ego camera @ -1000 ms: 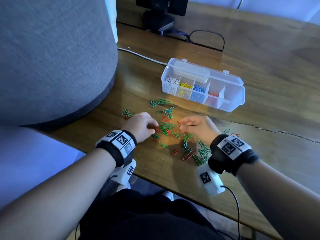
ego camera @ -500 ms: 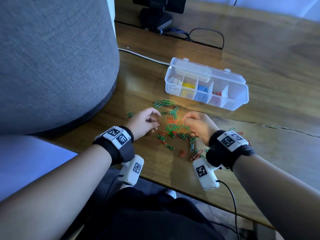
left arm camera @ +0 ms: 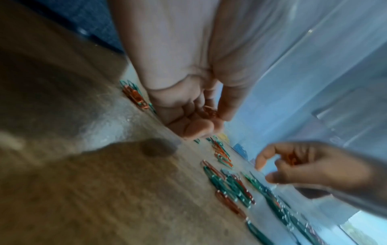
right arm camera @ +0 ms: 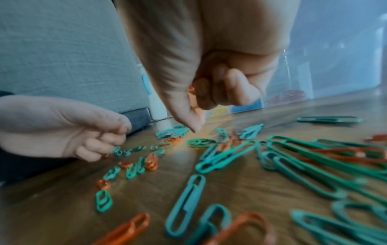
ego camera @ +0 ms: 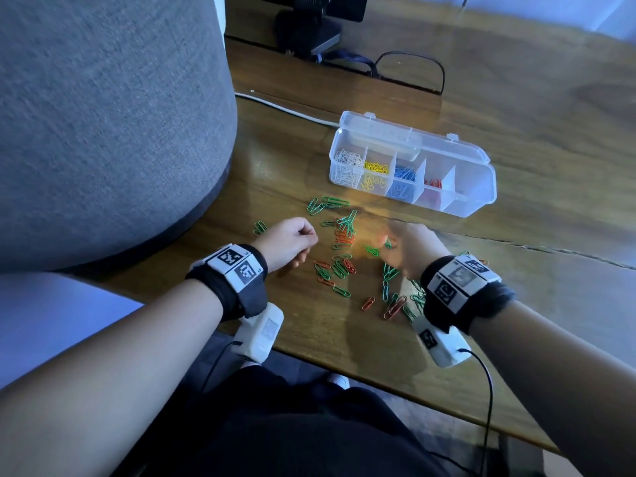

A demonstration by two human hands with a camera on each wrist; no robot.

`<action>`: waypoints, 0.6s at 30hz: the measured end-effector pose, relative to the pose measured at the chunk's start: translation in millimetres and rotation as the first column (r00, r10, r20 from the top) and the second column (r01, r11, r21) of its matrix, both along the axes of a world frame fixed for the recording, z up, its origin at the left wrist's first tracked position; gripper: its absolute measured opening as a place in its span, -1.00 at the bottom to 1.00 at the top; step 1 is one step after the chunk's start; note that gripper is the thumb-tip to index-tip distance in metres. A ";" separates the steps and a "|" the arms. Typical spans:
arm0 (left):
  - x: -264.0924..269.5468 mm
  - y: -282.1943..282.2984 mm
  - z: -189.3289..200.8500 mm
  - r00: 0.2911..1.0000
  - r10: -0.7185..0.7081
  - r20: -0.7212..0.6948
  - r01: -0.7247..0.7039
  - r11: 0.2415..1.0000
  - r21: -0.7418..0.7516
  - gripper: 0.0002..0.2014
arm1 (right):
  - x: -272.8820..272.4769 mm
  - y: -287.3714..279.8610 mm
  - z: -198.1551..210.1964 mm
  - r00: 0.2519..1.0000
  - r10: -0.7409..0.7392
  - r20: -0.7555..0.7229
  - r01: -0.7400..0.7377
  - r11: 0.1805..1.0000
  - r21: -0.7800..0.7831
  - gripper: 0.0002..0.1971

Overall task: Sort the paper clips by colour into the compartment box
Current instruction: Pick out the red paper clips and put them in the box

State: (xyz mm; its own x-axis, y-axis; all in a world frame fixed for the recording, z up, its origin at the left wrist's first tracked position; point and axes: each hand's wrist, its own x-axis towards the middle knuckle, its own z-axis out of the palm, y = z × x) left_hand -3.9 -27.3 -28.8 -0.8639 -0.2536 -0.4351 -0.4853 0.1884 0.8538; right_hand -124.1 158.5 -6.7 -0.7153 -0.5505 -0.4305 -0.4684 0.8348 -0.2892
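Looking down from the head view, both hands are working over a scatter of green paper clips [ego camera: 340, 270] and orange paper clips [ego camera: 344, 237] on the wooden table [ego camera: 516, 139]. The left hand [ego camera: 287, 244] is sitting curled at the scatter's left edge; the right hand [ego camera: 409, 251], blurred, is hovering at its right. Beyond them, the clear compartment box [ego camera: 481, 194] is standing open, holding white, yellow, blue and red clips in separate cells, left to right; the rightmost cell is showing no clips.

Turning to the left wrist view, the left hand [left arm camera: 192, 106] is cupping a few orange clips against its curled fingers [left arm camera: 196, 127], and the right hand [left arm camera: 310, 164] is also gripping orange clips.

Closing with the right wrist view, the right hand [right arm camera: 211, 82] is keeping an orange clip tucked under curled fingers [right arm camera: 234, 86], its thumb pointing down toward the scatter. The left hand [right arm camera: 69, 132] is staying curled nearby, its contents hidden.
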 end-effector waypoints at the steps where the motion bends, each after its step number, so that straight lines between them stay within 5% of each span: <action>1: -1.0 1.3 -0.9 1.000 -0.005 0.003 0.005 1.000 -0.015 -0.79 | 1.8 -3.8 0.5 0.999 0.033 -0.008 -0.034 0.998 -0.049 -0.79; 4: -2.5 4.0 -1.5 1.000 0.031 -0.006 -0.031 0.999 -0.037 -0.78 | 10.4 -18.9 1.6 0.982 0.188 -0.021 -0.189 0.976 -0.105 -0.63; 8: -0.3 -2.0 2.8 0.998 0.057 -0.015 -0.058 0.996 -0.075 -0.70 | 9.7 -20.4 -7.3 0.956 0.291 -0.031 -0.290 0.957 0.029 -0.69; 14: 8.2 -9.7 5.6 0.994 0.108 -0.023 -0.110 0.964 -0.243 -0.72 | -5.7 9.2 -8.6 0.974 0.220 -0.050 -0.215 0.972 0.094 -0.76; 18: 5.2 3.9 5.8 0.996 -0.086 0.006 0.081 0.918 -0.388 -0.84 | -2.8 -7.6 -5.1 0.986 0.161 -0.051 -0.164 0.984 -0.076 -0.73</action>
